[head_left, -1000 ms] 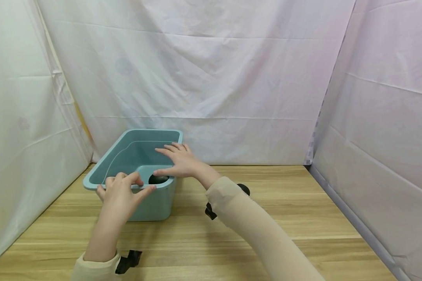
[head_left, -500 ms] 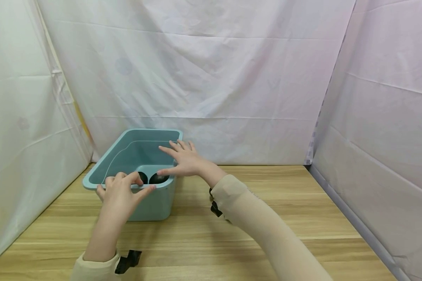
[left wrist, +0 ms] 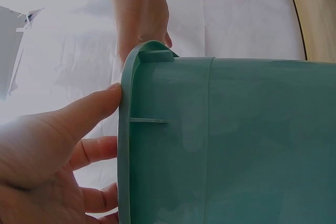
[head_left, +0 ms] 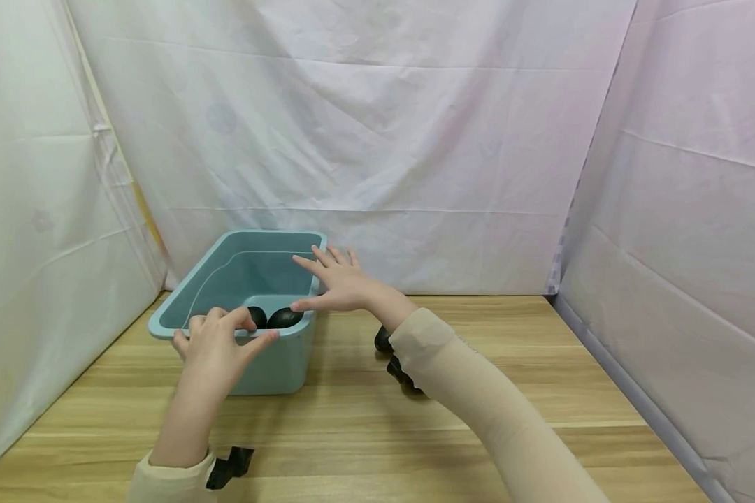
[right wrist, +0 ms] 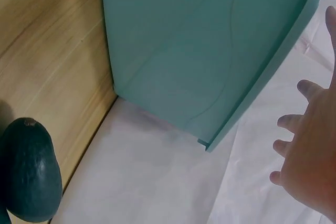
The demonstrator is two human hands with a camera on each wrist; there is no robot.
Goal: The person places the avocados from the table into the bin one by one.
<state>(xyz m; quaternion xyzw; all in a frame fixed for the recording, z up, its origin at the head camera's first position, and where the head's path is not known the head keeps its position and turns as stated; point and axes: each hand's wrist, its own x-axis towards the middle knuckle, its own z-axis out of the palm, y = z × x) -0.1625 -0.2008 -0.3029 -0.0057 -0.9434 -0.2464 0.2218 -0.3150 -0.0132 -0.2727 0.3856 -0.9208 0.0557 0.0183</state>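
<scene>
A blue-green plastic basin [head_left: 270,363] stands at the left of the table. My left hand [head_left: 214,349] holds its near rim, thumb outside and fingertips reaching over the edge. Inside, close to the near wall, lie two dark avocados; the right one [head_left: 284,318] shows more, while my left fingers partly hide the left one [head_left: 258,318]. My right hand [head_left: 342,286] hovers over the basin's right rim, fingers spread, holding nothing. In the right wrist view its fingers [right wrist: 289,123] are apart from the basin wall.
To the right of the basin, a dark green avocado [right wrist: 31,174] lies on the wooden table [head_left: 340,447]. In the head view the right sleeve [head_left: 472,377] partly covers dark avocados there. White cloth [head_left: 377,140] hangs behind and at both sides.
My right hand has drawn back to the right, away from the basin's inside. A second avocado has appeared in the basin beside the first. My left hand keeps its place on the rim.
</scene>
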